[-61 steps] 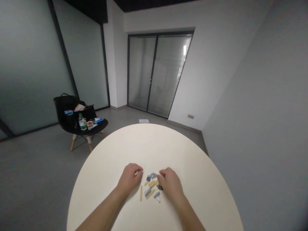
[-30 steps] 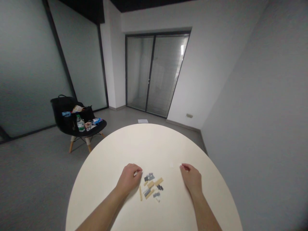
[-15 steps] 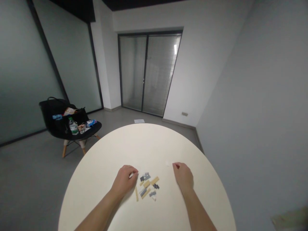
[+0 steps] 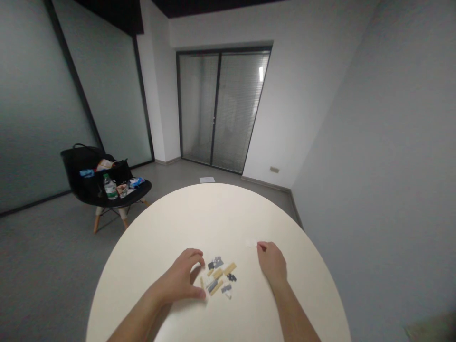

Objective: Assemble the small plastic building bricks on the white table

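A small heap of tan, grey and black building pieces (image 4: 218, 277) lies on the round cream table (image 4: 213, 213). My left hand (image 4: 181, 281) rests just left of the heap, its fingers curled apart over the nearest tan pieces, and holds nothing that I can see. My right hand (image 4: 272, 263) lies to the right of the heap, fingers curled, with the fingertips beside a small white piece (image 4: 251, 243) on the table. Whether it pinches anything is hidden.
A black chair (image 4: 103, 187) with wooden legs stands on the grey floor at the left, loaded with a bag, a bottle and packets. Glass sliding doors stand at the far end of the room. A white wall runs close along the table's right side.
My left hand has loosened from a closed pinch and slid back toward me beside the heap. Over the two seconds my right hand left the heap and went right, next to the white piece.
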`<state>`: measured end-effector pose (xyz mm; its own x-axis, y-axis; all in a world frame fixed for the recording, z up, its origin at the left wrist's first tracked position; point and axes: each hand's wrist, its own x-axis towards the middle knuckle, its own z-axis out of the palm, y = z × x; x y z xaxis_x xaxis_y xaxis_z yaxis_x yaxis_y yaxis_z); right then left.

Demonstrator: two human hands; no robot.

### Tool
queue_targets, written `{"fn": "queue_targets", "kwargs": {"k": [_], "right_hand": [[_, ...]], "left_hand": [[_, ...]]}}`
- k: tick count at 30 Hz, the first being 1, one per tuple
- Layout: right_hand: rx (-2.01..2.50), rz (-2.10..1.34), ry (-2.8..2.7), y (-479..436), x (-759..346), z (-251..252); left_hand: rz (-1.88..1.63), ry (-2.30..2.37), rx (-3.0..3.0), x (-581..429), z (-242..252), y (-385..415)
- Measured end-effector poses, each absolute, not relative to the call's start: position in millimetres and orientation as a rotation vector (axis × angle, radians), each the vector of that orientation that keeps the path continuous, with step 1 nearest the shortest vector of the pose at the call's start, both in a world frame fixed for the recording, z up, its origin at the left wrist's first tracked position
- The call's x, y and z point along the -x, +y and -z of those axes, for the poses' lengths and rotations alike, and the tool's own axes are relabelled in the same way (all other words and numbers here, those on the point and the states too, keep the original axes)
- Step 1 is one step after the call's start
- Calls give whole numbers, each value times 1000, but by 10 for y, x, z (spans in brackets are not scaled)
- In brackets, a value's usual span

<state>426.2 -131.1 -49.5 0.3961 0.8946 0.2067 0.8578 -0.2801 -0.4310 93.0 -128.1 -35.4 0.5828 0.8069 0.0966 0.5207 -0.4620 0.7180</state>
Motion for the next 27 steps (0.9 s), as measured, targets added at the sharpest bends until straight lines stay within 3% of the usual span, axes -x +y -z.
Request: {"fn": "queue_targets", "kwargs": {"k": [15, 27], "right_hand": [[2147, -163, -1503, -1302, -4252, 503], [2130, -183, -1521, -1289, -4267, 516]], "left_hand": [[-461, 1139, -2201, -1035, 271, -1340], [-657, 1180, -2149, -1018, 462, -1237]]}}
